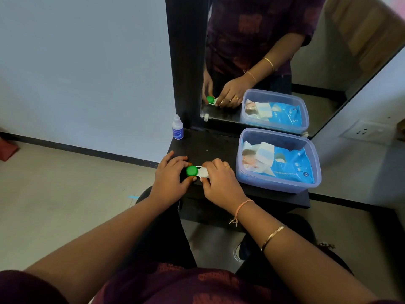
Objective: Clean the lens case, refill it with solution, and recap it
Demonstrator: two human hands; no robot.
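I am working at the near edge of the black counter (219, 145), where the lens case (202, 172) is lying flat between both hands. The left hand (173, 174) is curling its fingers and thumb round the green cap (192, 171) on the case's left well. The right hand (219, 183) is pinching the white right end and covering it, so I cannot tell whether that well is capped. I am judging the step in hand to be turning the green cap, though the direction is not evident. To do it well, I am advising that the right hand pin the body flat against the counter while the left turns the cap squarely, keeping the case level and away from the edge. The solution bottle (177, 128) is standing upright and capped at the far left corner, well apart from the case. To the right, a clear plastic tub (274, 184), lidless, is holding a blue pack of wet wipes (289, 165) lying flat.
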